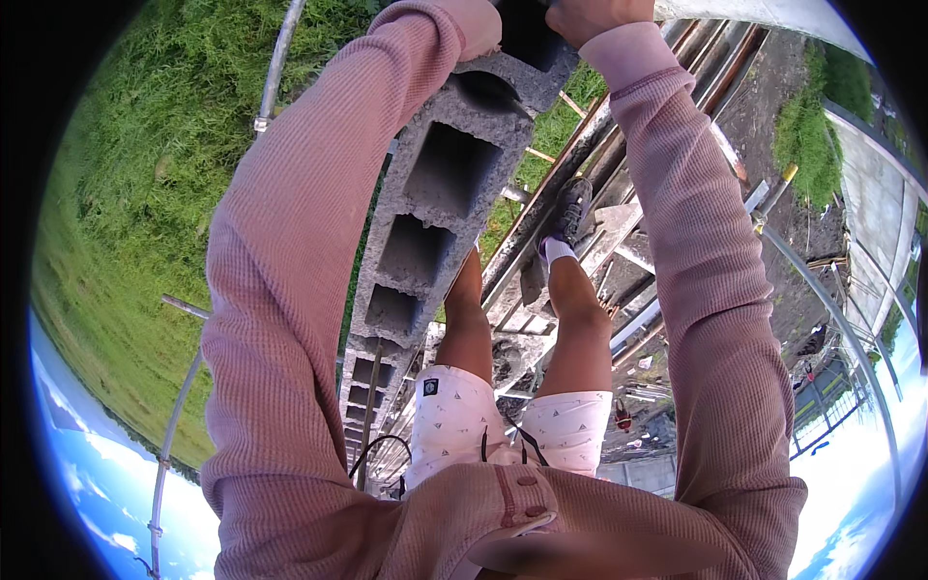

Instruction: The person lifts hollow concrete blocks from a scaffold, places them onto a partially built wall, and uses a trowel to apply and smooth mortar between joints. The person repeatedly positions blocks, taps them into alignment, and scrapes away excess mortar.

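Observation:
A row of grey hollow concrete blocks [430,216] runs up the middle of the view, its square cavities facing up. At its far end, by the top edge, another concrete block [538,75] with a dark hollow lies between my two hands. My left hand [478,25] is against its left side, the fingers hidden beyond the block and the picture's edge. On the right side, my right hand [596,15] is partly cut off, with its visible fingers curled against the block. Both arms reach forward in pink ribbed sleeves.
My shoe [572,208] stands among planks and long rails [619,164] right of the blocks. A thin rod [369,416] rises from the nearer wall. Metal poles [836,290] stand at right, grass [145,184] lies left, and a concrete wall [875,222] is far right.

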{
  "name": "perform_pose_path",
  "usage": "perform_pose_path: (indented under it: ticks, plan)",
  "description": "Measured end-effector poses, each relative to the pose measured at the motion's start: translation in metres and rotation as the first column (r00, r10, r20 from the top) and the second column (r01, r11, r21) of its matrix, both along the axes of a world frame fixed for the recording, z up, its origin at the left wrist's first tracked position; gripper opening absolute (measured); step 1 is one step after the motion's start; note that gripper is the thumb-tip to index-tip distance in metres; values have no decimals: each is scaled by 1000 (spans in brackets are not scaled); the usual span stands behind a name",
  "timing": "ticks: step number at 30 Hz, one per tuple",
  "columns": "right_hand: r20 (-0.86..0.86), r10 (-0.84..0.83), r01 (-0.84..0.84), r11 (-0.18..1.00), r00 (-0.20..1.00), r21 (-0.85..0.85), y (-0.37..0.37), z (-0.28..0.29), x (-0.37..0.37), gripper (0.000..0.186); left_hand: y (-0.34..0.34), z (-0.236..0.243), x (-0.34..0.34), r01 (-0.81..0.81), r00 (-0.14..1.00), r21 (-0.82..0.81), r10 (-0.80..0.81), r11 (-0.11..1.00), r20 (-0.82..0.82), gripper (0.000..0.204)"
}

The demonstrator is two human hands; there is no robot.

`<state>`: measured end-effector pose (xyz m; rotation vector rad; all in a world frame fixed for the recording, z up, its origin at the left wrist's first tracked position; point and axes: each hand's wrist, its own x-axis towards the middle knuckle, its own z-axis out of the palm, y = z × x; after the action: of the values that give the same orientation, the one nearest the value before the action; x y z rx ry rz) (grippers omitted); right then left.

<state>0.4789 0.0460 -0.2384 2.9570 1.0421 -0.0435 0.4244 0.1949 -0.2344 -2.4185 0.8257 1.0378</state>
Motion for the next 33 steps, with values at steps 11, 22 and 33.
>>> perform_pose_path:
  ticks: [11, 22, 33]
  plan:
    - [-26, 3, 0, 995, 1000, 104, -5, -5, 4, 24, 3, -12, 2, 25, 999, -11, -25, 1000, -21, 22]
    - [-87, 13, -11, 1000, 996, 20, -4, -2, 4, 25, 4, -5, -5, -10, 999, 50, 13, 999, -51, 29]
    - [-180, 95, -70, 988, 979, 139, -17, 3, 11, 24, -1, -24, -12, -775, 602, -264, 798, 574, -34, 39]
